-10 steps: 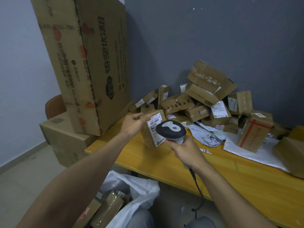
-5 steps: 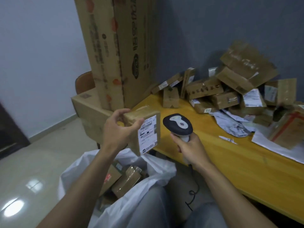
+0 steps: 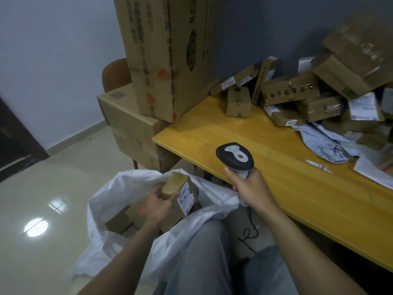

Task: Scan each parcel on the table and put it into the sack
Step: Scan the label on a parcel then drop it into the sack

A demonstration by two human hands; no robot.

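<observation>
Gripping a small cardboard parcel point(image 3: 174, 184) in your left hand point(image 3: 157, 204), you hold it in the mouth of the white sack point(image 3: 106, 196); its white label point(image 3: 186, 198) is too blurred to read. Right of it, your right hand point(image 3: 252, 193) clasps the scanner point(image 3: 235, 155).

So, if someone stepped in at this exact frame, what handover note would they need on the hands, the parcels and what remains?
Left hand grips a labelled parcel at the open mouth of the white sack, not yet let go.
Right hand holds the scanner upright over the near edge of the table.
Done: several boxes lie in the sack.
Left: drop this parcel in, then scan and bag the pile at the far side of the table.
</observation>
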